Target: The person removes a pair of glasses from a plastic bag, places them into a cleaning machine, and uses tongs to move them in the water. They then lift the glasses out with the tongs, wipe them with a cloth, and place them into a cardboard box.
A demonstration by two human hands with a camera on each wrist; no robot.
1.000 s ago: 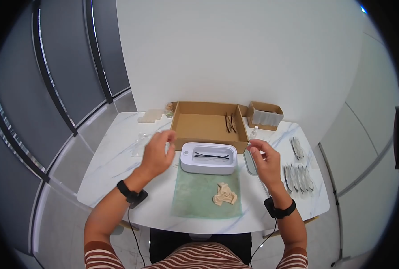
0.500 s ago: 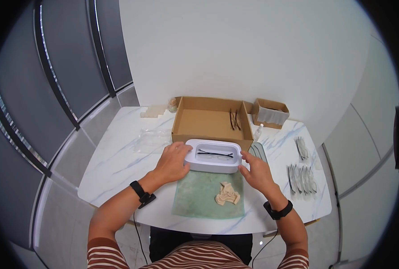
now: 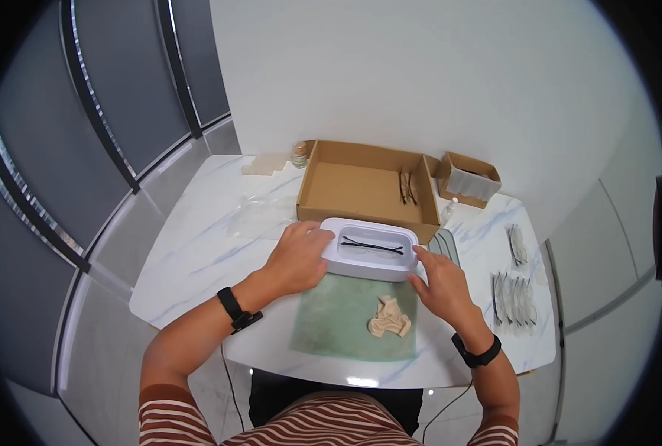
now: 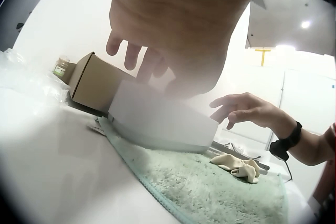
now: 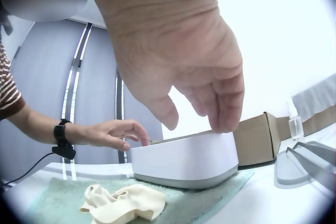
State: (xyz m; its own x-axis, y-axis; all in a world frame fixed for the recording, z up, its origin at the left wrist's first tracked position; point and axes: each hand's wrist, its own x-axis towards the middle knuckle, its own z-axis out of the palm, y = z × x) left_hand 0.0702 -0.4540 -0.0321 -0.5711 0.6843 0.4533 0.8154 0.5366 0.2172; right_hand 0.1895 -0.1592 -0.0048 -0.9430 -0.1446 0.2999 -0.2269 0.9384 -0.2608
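Observation:
A white ultrasonic cleaner (image 3: 368,269) stands at the back edge of a green mat (image 3: 349,320). Inside its basin lies a pair of glasses (image 3: 372,245) with dark, crossing temples. My left hand (image 3: 295,256) grips the left end, thumb toward the front corner. At the opposite end, my right hand (image 3: 444,284) holds the cleaner with index finger at the rim and thumb near the front corner. In the right wrist view its fingertips (image 5: 226,127) meet the top edge. The cleaner's underside sits close over the mat. A crumpled beige cloth (image 3: 389,317) lies on the mat.
Behind the cleaner is a cardboard box (image 3: 346,182) with dark-framed glasses (image 3: 407,187) in it. Several wrapped glasses (image 3: 514,299) line the right side. A small bottle (image 3: 448,211), a grey tray-like piece (image 5: 302,167), a jar (image 3: 299,154) and plastic bags (image 3: 264,215) surround it.
Both hands were raised above the table's left and right; they have come down onto the cleaner's two ends. The head view has shifted slightly, and the temples in the basin now cross nearer the left.

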